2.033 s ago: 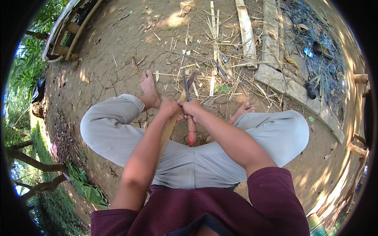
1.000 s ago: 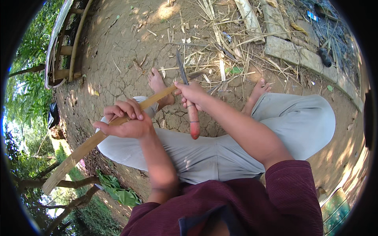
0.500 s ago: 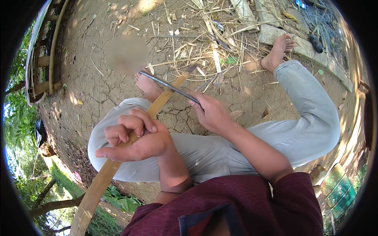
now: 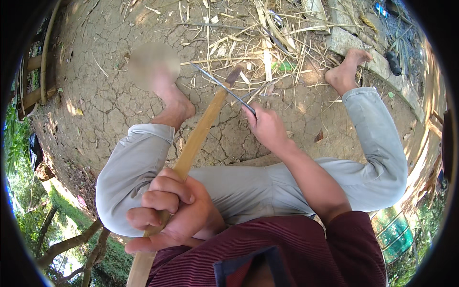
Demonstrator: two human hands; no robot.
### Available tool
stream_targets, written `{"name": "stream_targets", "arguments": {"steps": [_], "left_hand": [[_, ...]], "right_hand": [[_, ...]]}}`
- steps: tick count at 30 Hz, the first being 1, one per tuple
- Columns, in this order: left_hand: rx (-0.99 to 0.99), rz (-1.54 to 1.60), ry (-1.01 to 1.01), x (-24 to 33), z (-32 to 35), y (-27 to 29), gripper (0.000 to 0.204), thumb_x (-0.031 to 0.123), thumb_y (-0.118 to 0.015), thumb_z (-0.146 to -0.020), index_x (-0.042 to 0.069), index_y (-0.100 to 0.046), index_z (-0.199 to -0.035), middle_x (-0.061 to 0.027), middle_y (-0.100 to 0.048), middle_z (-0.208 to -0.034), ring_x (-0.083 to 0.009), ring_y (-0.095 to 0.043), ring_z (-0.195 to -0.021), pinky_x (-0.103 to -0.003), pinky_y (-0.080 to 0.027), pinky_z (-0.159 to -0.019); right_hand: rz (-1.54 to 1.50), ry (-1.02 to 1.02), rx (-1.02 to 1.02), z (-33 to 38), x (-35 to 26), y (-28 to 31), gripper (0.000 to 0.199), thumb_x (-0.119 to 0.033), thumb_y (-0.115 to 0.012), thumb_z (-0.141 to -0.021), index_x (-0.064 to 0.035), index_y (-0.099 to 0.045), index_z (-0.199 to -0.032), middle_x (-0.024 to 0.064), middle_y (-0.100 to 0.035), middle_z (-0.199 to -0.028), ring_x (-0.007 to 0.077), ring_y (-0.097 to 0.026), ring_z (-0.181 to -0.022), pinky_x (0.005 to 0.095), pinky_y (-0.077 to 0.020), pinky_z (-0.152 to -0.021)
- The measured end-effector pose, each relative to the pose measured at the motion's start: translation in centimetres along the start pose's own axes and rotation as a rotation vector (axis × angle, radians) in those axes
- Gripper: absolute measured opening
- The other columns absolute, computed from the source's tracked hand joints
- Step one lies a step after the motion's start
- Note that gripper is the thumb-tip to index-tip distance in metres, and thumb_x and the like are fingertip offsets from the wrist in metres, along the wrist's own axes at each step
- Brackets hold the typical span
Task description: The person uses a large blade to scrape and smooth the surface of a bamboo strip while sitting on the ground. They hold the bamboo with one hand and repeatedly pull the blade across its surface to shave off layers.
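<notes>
My left hand [image 4: 174,210] is wrapped around a long, flat, yellowish bamboo strip [image 4: 202,130], palm turned up. The strip slants from beside my body up to a darker, narrowed far end above the ground. In my right hand [image 4: 270,128] is a knife [image 4: 215,82], its thin dark blade seen nearly edge-on and pointing up and left. The blade lies across the strip close to its dark end and seems to touch it. My fist hides the knife's handle.
Bamboo shavings and thin slivers [image 4: 260,50] litter the cracked earth ahead. Stone or concrete slabs [image 4: 380,67] line the far right, with a dark cylindrical object [image 4: 393,63] beside them. My bare feet and bent legs frame the work. A green container [image 4: 394,234] stands at the right.
My left hand has drawn the bamboo strip back toward my body and it stands steeper. The knife sits nearer the strip's dark end, and my right hand has shifted slightly right.
</notes>
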State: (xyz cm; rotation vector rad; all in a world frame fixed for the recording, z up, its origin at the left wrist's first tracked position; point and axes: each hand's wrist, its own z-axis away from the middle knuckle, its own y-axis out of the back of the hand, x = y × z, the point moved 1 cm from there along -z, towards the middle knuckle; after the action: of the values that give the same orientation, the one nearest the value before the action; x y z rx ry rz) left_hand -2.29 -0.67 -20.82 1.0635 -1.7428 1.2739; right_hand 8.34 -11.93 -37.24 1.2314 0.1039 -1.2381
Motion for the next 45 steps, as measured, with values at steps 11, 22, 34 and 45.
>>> {"name": "stream_targets", "arguments": {"steps": [11,22,34,45], "left_hand": [[0.021,0.034,0.019,0.0,-0.6,0.5,0.054,0.063,-0.03,-0.098,0.018,-0.03,-0.068,0.0016,-0.022,-0.047,-0.0115,-0.02,-0.037,-0.026,-0.02,-0.044],[0.07,0.064,0.033,-0.1,-0.8,1.3,0.056,0.063,-0.027,-0.099,0.018,-0.03,-0.066,0.001,-0.025,-0.047,-0.0109,-0.021,-0.037,-0.026,-0.02,-0.042],[-0.054,0.048,0.017,-0.3,0.0,0.7,0.055,0.064,-0.025,-0.099,0.018,-0.032,-0.069,0.0011,-0.025,-0.048,-0.0111,-0.023,-0.038,-0.027,-0.019,-0.043],[-0.207,0.089,0.014,0.2,-0.6,0.9,0.057,0.066,-0.025,-0.098,0.016,-0.03,-0.071,0.0018,-0.024,-0.046,-0.0101,-0.022,-0.037,-0.026,-0.02,-0.043]], "right_hand": [[0.079,-0.115,-0.026,-0.7,1.6,-0.6,0.028,-0.027,-0.053,-0.098,-0.0006,-0.057,-0.088,0.0203,-0.064,-0.069,0.0392,-0.064,-0.058,0.0497,-0.0505,-0.052],[0.087,0.081,-0.001,-0.1,-0.7,0.6,0.021,-0.025,-0.06,-0.093,-0.0044,-0.057,-0.089,0.0164,-0.063,-0.069,0.0354,-0.064,-0.06,0.0461,-0.0505,-0.051],[0.034,0.048,-0.037,-0.1,0.1,2.0,0.033,-0.033,-0.054,-0.098,-0.0013,-0.061,-0.09,0.0198,-0.064,-0.069,0.0378,-0.065,-0.065,0.0465,-0.0535,-0.057],[-0.082,0.271,0.05,0.8,-2.4,1.5,0.026,-0.029,-0.062,-0.093,-0.0038,-0.062,-0.088,0.016,-0.062,-0.065,0.0345,-0.062,-0.054,0.0429,-0.0501,-0.051]]}}
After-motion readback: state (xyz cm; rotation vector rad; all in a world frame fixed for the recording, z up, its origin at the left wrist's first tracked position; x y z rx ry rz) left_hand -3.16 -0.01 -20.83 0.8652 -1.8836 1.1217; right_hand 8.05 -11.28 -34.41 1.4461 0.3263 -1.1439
